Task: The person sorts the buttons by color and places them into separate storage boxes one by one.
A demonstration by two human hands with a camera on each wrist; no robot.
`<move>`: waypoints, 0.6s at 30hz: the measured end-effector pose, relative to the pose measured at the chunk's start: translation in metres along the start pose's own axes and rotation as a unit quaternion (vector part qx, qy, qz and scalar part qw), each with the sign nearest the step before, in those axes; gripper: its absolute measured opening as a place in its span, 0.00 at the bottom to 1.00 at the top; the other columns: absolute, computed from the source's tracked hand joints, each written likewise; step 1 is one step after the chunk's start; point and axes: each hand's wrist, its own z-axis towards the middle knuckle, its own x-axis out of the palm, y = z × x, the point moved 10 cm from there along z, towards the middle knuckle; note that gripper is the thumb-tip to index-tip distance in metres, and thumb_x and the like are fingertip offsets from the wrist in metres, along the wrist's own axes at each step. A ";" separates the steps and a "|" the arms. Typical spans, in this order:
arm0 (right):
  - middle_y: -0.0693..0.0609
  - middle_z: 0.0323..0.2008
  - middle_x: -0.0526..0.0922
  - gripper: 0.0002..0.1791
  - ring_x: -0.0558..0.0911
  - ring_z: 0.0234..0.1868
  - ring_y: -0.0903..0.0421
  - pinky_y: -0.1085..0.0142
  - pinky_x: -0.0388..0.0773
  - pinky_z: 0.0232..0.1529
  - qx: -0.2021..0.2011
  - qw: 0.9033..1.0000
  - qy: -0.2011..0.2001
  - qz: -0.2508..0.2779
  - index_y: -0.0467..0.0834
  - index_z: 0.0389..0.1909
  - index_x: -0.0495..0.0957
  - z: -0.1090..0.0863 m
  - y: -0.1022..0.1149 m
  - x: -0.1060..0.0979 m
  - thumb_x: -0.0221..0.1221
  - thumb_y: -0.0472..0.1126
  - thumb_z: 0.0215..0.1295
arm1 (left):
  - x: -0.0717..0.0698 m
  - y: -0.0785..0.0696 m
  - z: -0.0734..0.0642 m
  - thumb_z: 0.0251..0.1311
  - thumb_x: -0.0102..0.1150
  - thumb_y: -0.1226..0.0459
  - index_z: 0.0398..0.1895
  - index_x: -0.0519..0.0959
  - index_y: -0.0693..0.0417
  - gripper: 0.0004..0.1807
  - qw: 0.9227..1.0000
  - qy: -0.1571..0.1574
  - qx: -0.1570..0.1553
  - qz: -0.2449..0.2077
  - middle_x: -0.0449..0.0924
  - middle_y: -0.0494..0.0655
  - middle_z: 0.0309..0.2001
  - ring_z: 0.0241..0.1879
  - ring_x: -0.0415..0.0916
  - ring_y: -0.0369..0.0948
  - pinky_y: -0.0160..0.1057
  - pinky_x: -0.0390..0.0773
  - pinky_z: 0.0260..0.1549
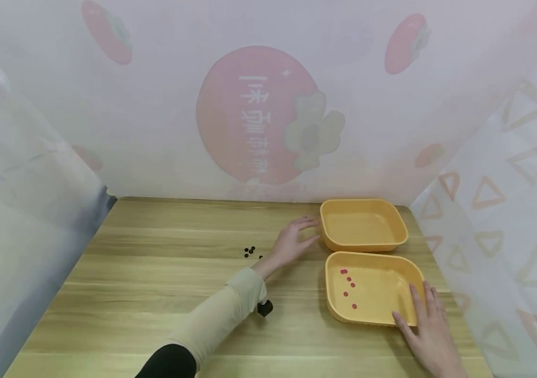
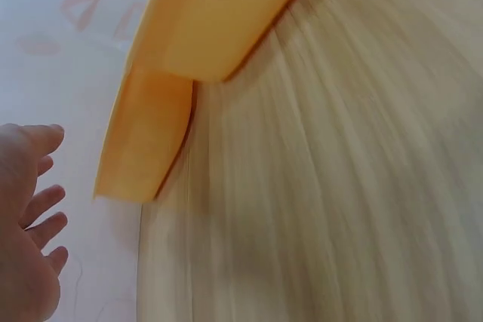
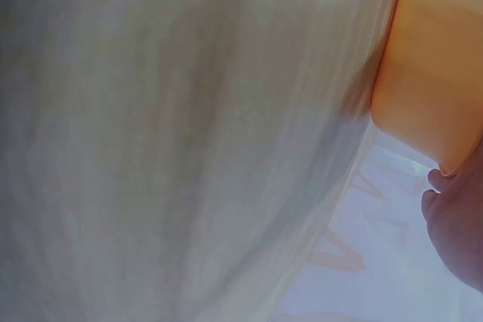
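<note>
Right hand point(image 1: 431, 333), grip wide, should steady the near tray point(image 1: 377, 289) gently (red discs point(image 1: 354, 306) lie inside) while left hand point(image 1: 292, 242), also wide, meets the far tray point(image 1: 363, 224) squarely.

the right wrist view blurs the tabletop point(image 3: 151, 148) and crops the right hand point(image 3: 462, 220) and yellow tray point(image 3: 438, 58).

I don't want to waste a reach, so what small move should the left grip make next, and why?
Probably move the left grip to the black discs: it appears to hold nothing, those discs lie loose on the table, and red discs sit in the near tray while no discs show in the far tray.
</note>
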 end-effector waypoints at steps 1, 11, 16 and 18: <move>0.25 0.88 0.38 0.48 0.37 0.88 0.23 0.21 0.33 0.83 0.000 1.000 0.001 0.000 0.39 0.90 0.43 0.000 0.000 0.000 0.56 0.55 0.84 | -0.004 0.001 -0.004 0.74 0.70 0.62 0.70 0.82 0.58 0.24 1.000 0.002 0.004 0.012 0.77 0.60 0.77 0.82 0.69 0.58 0.60 0.65 0.84; 0.27 0.89 0.36 0.48 0.36 0.89 0.25 0.24 0.32 0.85 0.001 1.000 -0.002 -0.001 0.38 0.89 0.45 -0.001 -0.001 0.000 0.57 0.55 0.84 | -0.032 0.005 -0.042 0.76 0.68 0.60 0.67 0.83 0.64 0.23 0.985 0.004 0.080 0.150 0.82 0.62 0.71 0.77 0.75 0.60 0.59 0.65 0.84; 0.25 0.88 0.39 0.48 0.38 0.88 0.23 0.25 0.31 0.86 0.000 1.000 -0.002 -0.003 0.38 0.89 0.45 -0.001 -0.002 0.000 0.56 0.55 0.84 | -0.040 0.011 -0.058 0.75 0.70 0.60 0.68 0.83 0.63 0.24 0.978 0.005 0.093 0.184 0.84 0.62 0.69 0.75 0.77 0.59 0.60 0.70 0.81; 0.25 0.88 0.39 0.48 0.38 0.88 0.23 0.25 0.31 0.85 0.002 1.000 0.001 -0.003 0.38 0.89 0.45 -0.001 -0.002 0.001 0.56 0.56 0.84 | -0.044 0.014 -0.064 0.74 0.70 0.60 0.67 0.83 0.64 0.24 0.978 0.005 0.094 0.186 0.84 0.63 0.68 0.74 0.78 0.60 0.61 0.71 0.80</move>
